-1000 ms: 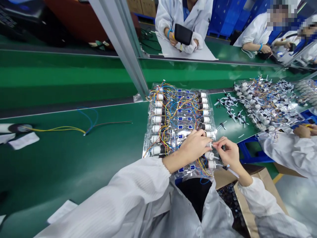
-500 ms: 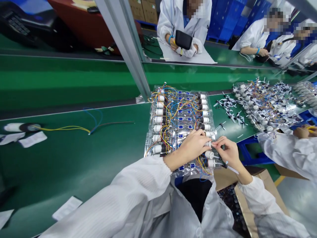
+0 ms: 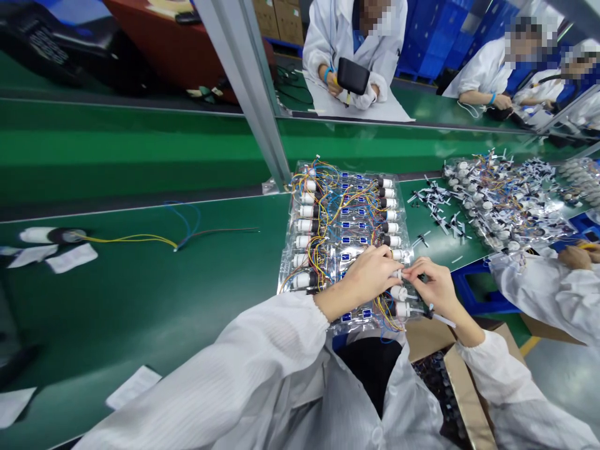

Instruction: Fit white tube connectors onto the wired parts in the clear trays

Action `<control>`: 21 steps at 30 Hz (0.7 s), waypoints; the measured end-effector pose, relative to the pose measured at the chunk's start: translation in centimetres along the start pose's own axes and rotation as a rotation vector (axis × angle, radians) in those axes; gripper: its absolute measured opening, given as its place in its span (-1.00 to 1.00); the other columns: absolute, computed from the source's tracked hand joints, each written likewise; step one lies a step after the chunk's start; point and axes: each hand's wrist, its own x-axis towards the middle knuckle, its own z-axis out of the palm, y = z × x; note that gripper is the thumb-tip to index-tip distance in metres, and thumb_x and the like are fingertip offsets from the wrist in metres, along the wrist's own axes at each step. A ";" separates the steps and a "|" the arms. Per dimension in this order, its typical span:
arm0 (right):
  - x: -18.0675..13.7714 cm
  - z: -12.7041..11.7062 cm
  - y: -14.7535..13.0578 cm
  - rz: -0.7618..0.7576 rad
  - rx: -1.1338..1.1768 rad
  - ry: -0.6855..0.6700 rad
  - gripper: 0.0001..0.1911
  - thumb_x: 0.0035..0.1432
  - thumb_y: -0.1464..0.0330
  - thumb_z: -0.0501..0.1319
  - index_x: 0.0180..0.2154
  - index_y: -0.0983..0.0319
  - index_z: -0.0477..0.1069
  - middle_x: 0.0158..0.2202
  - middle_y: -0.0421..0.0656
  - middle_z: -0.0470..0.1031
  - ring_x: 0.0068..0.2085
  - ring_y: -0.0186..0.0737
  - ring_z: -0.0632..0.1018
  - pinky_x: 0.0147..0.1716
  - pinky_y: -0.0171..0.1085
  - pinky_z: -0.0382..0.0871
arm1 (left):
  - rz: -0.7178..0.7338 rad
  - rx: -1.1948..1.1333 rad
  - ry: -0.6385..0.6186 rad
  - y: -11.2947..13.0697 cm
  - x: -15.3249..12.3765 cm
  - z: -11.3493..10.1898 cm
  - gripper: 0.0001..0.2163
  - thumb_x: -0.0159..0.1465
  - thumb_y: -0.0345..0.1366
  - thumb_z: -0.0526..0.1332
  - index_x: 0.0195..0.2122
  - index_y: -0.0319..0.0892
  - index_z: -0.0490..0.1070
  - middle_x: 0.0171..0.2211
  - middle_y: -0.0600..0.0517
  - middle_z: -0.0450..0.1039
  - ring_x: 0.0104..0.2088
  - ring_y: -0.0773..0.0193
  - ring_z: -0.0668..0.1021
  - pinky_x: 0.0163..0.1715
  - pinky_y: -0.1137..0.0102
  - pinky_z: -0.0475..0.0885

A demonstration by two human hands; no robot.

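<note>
My left hand (image 3: 368, 273) reaches over a clear plastic tray (image 3: 285, 270) and has its fingers closed on a small white cylinder (image 3: 397, 274) in the right row. My right hand (image 3: 434, 282) meets it from the right, thumb and forefinger pinched at the cylinder's outer end; what lies between these fingertips is too small to make out. Below the fingers, two more white cylinders (image 3: 402, 309) have thin white-and-black pieces (image 3: 430, 312) sticking out to the right. Two rows of white-and-black cylinders with coloured wires (image 3: 319, 240) and blue rectangles (image 3: 345, 240) fill the tray.
Loose black-and-white pieces (image 3: 432, 199) and a heap of wired cylinders (image 3: 506, 200) lie to the right. A single wired cylinder (image 3: 37, 235) lies far left near paper slips (image 3: 72, 258). A metal post (image 3: 248, 81) rises behind the tray. An open cardboard box (image 3: 469, 394) stands below. Co-workers sit around.
The whole view has shifted slightly, so the scene sits a little further right. Both hands keep the same place and grip at the white cylinder.
</note>
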 end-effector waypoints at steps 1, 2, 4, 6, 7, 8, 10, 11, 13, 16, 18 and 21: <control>0.0 -0.2 0.0 0.001 -0.025 -0.014 -0.86 0.30 0.41 0.31 -0.35 0.13 0.47 -0.30 -0.16 0.65 -0.25 -0.15 0.63 -0.13 -0.07 0.49 | 0.001 0.003 0.010 0.0 -0.1 0.0 -0.76 0.34 -0.11 0.35 -0.05 -0.08 0.62 -0.18 -0.05 0.51 -0.06 0.11 0.48 -0.08 0.26 0.31; -0.1 -0.5 0.0 0.007 -0.051 -0.022 -0.89 0.29 0.40 0.32 -0.33 0.13 0.47 -0.28 -0.15 0.65 -0.23 -0.14 0.62 -0.12 -0.06 0.48 | -0.001 0.009 0.021 0.1 -0.1 0.0 -0.75 0.34 -0.11 0.35 -0.03 -0.08 0.61 -0.19 -0.05 0.52 -0.05 0.11 0.48 -0.08 0.25 0.31; -0.2 -0.8 -0.1 0.033 -0.086 -0.017 -0.93 0.27 0.38 0.35 -0.28 0.13 0.48 -0.27 -0.15 0.63 -0.21 -0.12 0.61 -0.12 -0.06 0.46 | -0.005 0.025 0.032 0.2 -0.2 -0.1 -0.72 0.33 -0.10 0.35 -0.01 -0.09 0.60 -0.18 -0.06 0.53 -0.04 0.09 0.48 -0.07 0.24 0.32; -0.4 -1.0 -0.3 0.058 -0.077 -0.005 -0.94 0.28 0.38 0.35 -0.26 0.13 0.49 -0.28 -0.14 0.61 -0.20 -0.12 0.59 -0.14 -0.07 0.47 | -0.006 0.034 0.030 0.3 -0.2 -0.2 -0.73 0.33 -0.10 0.36 -0.02 -0.10 0.60 -0.16 -0.06 0.54 -0.04 0.09 0.48 -0.07 0.24 0.33; -0.5 -0.9 -0.4 0.065 -0.062 -0.001 -0.95 0.28 0.39 0.34 -0.26 0.13 0.50 -0.28 -0.14 0.61 -0.20 -0.12 0.59 -0.15 -0.08 0.48 | -0.006 0.035 0.026 0.3 -0.2 -0.3 -0.73 0.33 -0.10 0.36 -0.03 -0.10 0.60 -0.16 -0.06 0.54 -0.04 0.09 0.48 -0.07 0.24 0.33; -0.5 -0.9 -0.5 0.068 -0.046 0.002 -0.94 0.29 0.39 0.33 -0.27 0.13 0.50 -0.28 -0.14 0.61 -0.20 -0.12 0.59 -0.15 -0.08 0.49 | -0.007 0.035 0.022 0.3 -0.2 -0.3 -0.74 0.33 -0.11 0.37 -0.04 -0.10 0.61 -0.16 -0.06 0.54 -0.04 0.09 0.48 -0.07 0.23 0.33; -0.5 -0.6 -0.7 0.073 -0.021 0.009 -0.95 0.29 0.39 0.32 -0.27 0.13 0.51 -0.27 -0.13 0.62 -0.19 -0.12 0.60 -0.15 -0.07 0.50 | -0.014 0.031 0.023 0.3 -0.2 -0.3 -0.73 0.32 -0.10 0.37 -0.04 -0.10 0.61 -0.15 -0.06 0.55 -0.06 0.10 0.48 -0.07 0.23 0.33; -0.5 -0.5 -0.7 0.071 -0.011 0.015 -0.94 0.29 0.39 0.32 -0.27 0.13 0.51 -0.28 -0.12 0.63 -0.20 -0.11 0.60 -0.16 -0.07 0.51 | -0.015 0.028 0.024 0.3 -0.2 -0.2 -0.73 0.31 -0.10 0.38 -0.04 -0.10 0.61 -0.15 -0.06 0.55 -0.06 0.10 0.48 -0.07 0.23 0.33; -0.5 -0.1 -0.6 0.056 0.010 0.035 -0.91 0.29 0.38 0.32 -0.32 0.12 0.50 -0.30 -0.13 0.64 -0.21 -0.11 0.60 -0.17 -0.05 0.51 | -0.004 0.019 0.024 0.1 -0.1 -0.1 -0.73 0.31 -0.10 0.39 -0.04 -0.10 0.61 -0.16 -0.05 0.56 -0.05 0.10 0.47 -0.08 0.23 0.32; -0.6 0.4 -0.3 0.025 0.046 0.077 -0.81 0.28 0.39 0.33 -0.40 0.12 0.46 -0.33 -0.14 0.64 -0.26 -0.11 0.59 -0.19 -0.03 0.51 | 0.014 0.006 0.018 0.0 0.0 0.0 -0.74 0.31 -0.12 0.39 -0.05 -0.10 0.61 -0.18 -0.04 0.58 -0.04 0.10 0.47 -0.09 0.23 0.30; -0.6 0.6 -0.2 0.019 0.065 0.094 -0.79 0.27 0.42 0.33 -0.43 0.12 0.44 -0.34 -0.15 0.64 -0.27 -0.12 0.59 -0.19 -0.03 0.50 | 0.014 -0.001 0.009 0.0 0.1 0.0 -0.76 0.31 -0.13 0.39 -0.07 -0.12 0.61 -0.20 -0.02 0.59 -0.05 0.10 0.48 -0.11 0.23 0.30; -0.5 0.7 -0.1 0.007 0.074 0.090 -0.78 0.26 0.44 0.33 -0.43 0.12 0.44 -0.36 -0.16 0.64 -0.29 -0.13 0.58 -0.21 -0.03 0.50 | 0.008 -0.011 -0.014 0.0 0.3 -0.2 -0.78 0.31 -0.15 0.40 -0.10 -0.14 0.61 -0.21 -0.01 0.61 -0.06 0.10 0.48 -0.12 0.23 0.29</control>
